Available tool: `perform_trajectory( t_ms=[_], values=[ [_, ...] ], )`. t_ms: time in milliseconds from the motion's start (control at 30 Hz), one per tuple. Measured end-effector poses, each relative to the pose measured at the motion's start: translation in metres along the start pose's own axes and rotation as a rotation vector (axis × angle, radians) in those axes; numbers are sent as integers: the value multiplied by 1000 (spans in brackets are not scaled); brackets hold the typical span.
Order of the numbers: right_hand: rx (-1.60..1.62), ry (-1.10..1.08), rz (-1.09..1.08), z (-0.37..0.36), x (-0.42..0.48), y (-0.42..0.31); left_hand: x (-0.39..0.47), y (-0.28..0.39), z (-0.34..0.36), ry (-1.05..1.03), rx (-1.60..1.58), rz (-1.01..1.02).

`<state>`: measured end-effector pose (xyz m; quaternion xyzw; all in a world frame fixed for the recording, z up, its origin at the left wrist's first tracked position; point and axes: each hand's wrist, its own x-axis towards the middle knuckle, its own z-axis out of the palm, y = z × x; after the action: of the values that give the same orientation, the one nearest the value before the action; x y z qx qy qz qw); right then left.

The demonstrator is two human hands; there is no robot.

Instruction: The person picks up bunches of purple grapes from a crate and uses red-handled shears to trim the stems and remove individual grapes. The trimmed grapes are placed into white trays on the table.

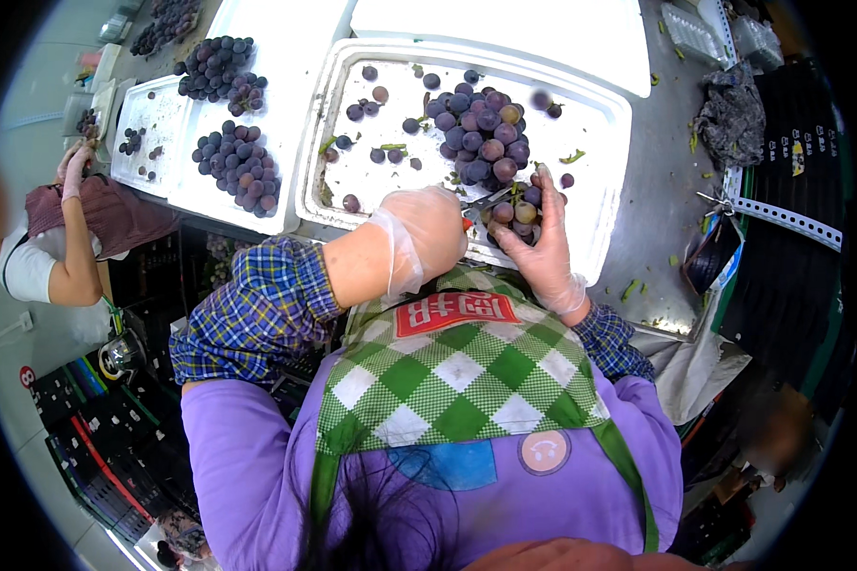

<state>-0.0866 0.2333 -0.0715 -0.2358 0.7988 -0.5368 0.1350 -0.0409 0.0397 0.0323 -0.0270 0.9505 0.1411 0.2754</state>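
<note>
My left hand [428, 228], in a clear plastic glove, is closed around the handle of small scissors [491, 199]. A bit of red handle shows beside my fingers, and the metal blades point right into the grapes. My right hand [546, 246], also gloved, holds a small bunch of grapes [523, 213] between thumb and fingers at the near side of a white foam tray [618, 164]. Just beyond it lies a larger bunch of purple grapes [482, 132], with some paler, reddish berries. Loose grapes [355, 112] and green stem bits [573, 155] are scattered in the tray.
Another foam tray [286, 93] on the left carries grape bunches [237, 168]. A co-worker's hands [78, 160] are at the far left. A crumpled dark plastic bag [732, 114], clear plastic boxes [693, 32] and a perforated metal rail [789, 223] border the metal table [657, 257].
</note>
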Motion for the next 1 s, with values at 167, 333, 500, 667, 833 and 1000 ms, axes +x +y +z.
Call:
perform_trajectory(
  t_ms=[167, 333, 500, 667, 833, 1000],
  values=[
    [-60, 4, -44, 1, 0, 1, 1, 4, -17, -96, 155, 112],
    [-89, 6, -61, 1, -1, 2, -8, 2, -31, -133, 202, 220],
    [-90, -7, -54, 0, -2, 3, 0, 7, -30, -147, 150, 50],
    [-113, -9, -91, 2, -1, 3, 16, 8, -35, -288, 148, 42],
    [4, -37, -56, -1, -3, 3, 16, -1, -23, -247, 56, 27],
    [704, -6, 150, -27, -9, 6, -12, -12, -4, 38, 14, 86]
  ],
)
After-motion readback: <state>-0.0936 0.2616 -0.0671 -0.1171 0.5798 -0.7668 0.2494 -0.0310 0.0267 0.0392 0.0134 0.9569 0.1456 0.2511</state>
